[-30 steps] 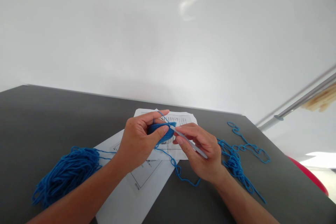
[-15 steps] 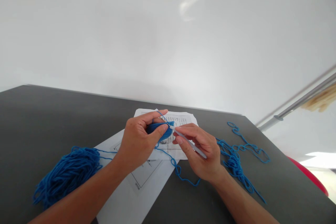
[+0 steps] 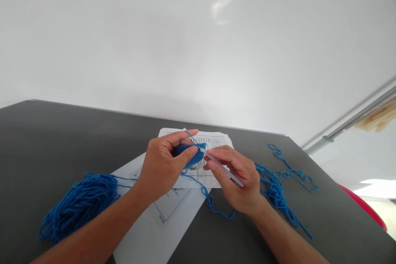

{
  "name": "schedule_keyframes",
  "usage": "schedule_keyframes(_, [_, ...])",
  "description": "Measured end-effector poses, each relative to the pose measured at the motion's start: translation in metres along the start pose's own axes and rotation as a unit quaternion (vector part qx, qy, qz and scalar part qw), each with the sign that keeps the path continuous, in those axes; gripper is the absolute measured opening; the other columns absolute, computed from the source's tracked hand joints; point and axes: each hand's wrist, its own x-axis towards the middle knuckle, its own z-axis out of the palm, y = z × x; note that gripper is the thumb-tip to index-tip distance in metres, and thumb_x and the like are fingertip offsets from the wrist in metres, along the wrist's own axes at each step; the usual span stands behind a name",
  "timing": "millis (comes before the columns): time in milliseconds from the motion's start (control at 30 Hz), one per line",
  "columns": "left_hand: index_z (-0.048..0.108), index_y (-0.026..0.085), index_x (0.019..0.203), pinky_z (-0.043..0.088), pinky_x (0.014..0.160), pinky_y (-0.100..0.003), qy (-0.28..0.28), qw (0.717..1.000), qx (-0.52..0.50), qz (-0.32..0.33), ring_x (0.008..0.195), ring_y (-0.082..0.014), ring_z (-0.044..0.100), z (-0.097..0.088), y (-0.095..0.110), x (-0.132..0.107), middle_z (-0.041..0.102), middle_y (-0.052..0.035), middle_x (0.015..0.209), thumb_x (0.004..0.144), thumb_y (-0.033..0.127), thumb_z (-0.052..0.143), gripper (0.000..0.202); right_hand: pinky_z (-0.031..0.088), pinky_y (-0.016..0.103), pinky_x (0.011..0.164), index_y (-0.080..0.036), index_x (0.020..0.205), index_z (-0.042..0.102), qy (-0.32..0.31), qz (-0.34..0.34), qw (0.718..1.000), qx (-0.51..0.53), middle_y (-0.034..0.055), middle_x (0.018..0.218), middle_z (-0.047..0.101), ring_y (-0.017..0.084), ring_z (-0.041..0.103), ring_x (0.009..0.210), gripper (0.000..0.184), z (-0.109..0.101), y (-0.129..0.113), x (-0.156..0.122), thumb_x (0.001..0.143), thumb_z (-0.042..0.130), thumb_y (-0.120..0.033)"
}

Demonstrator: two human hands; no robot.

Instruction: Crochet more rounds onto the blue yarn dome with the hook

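Between thumb and fingers, my left hand [image 3: 163, 161] grips a small piece of blue crochet work [image 3: 194, 157], partly hidden behind the thumb. A strand of blue yarn loops over the raised left index finger and runs down to the work. My right hand [image 3: 238, 175] is closed around a crochet hook [image 3: 227, 171] with a grey handle. The hook's slim metal end lies at the top edge of the crochet work, where its very tip is hard to make out. A loose yarn tail [image 3: 208, 200] trails from below the work toward my right wrist.
Printed paper sheets [image 3: 182, 231] lie under my hands on the dark table [image 3: 93, 140]. A thick skein of blue yarn [image 3: 82, 206] rests at the left, and a tangled heap of blue yarn [image 3: 276, 194] at the right. A white wall [image 3: 154, 41] rises behind the table.
Hardly anything differs. The crochet work has shifted very slightly at the hook, while both hands keep almost the same place and grip.
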Motion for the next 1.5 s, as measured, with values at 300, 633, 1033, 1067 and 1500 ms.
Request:
schedule_keyframes(300, [0.080, 0.015, 0.117, 0.051, 0.059, -0.021, 0.006, 0.989, -0.129, -0.069, 0.062, -0.0107, 0.063, 0.002, 0.001, 0.001, 0.077, -0.0004, 0.075, 0.073, 0.022, 0.087, 0.045, 0.063, 0.032, 0.068, -0.021, 0.118, 0.070, 0.002, -0.013, 1.000, -0.011, 0.0077, 0.098, 0.074, 0.018, 0.073, 0.083, 0.029, 0.002, -0.003, 0.001, 0.094, 0.065, -0.006])
schedule_keyframes(633, [0.082, 0.016, 0.108, 0.054, 0.062, -0.019, -0.006, 0.940, -0.307, -0.152, 0.064, -0.0101, 0.064, 0.003, 0.008, 0.003, 0.073, -0.0001, 0.070, 0.067, 0.021, 0.093, 0.043, 0.063, 0.036, 0.078, -0.020, 0.137, 0.060, 0.020, -0.137, 0.969, -0.202, 0.0130, 0.107, 0.072, 0.023, 0.071, 0.095, 0.045, 0.011, -0.011, -0.004, 0.095, 0.061, -0.004])
schedule_keyframes(1033, [0.085, 0.018, 0.100, 0.054, 0.064, -0.026, -0.032, 0.933, -0.323, -0.157, 0.066, -0.0143, 0.063, -0.002, 0.016, 0.004, 0.067, 0.0003, 0.067, 0.065, 0.021, 0.092, 0.036, 0.062, 0.036, 0.063, -0.024, 0.152, 0.048, 0.011, -0.209, 0.929, -0.305, 0.0106, 0.101, 0.078, 0.025, 0.075, 0.085, 0.061, 0.004, -0.019, 0.000, 0.095, 0.064, -0.010])
schedule_keyframes(1067, [0.085, 0.018, 0.098, 0.054, 0.064, -0.026, -0.033, 0.933, -0.324, -0.154, 0.066, -0.0144, 0.063, -0.002, 0.015, 0.005, 0.067, 0.0002, 0.067, 0.065, 0.020, 0.093, 0.034, 0.062, 0.036, 0.063, -0.023, 0.151, 0.049, 0.008, -0.214, 0.929, -0.303, 0.0104, 0.100, 0.078, 0.025, 0.075, 0.084, 0.060, 0.002, -0.018, 0.001, 0.095, 0.064, -0.010])
schedule_keyframes(1500, [0.082, 0.016, 0.111, 0.052, 0.057, -0.021, -0.020, 0.960, -0.252, -0.124, 0.061, -0.0114, 0.063, -0.008, 0.011, 0.008, 0.071, 0.0001, 0.070, 0.063, 0.021, 0.094, 0.050, 0.060, 0.034, 0.065, -0.021, 0.143, 0.057, -0.064, -0.228, 0.937, -0.257, 0.0107, 0.100, 0.078, 0.021, 0.071, 0.082, 0.049, -0.016, -0.009, 0.012, 0.095, 0.061, -0.009])
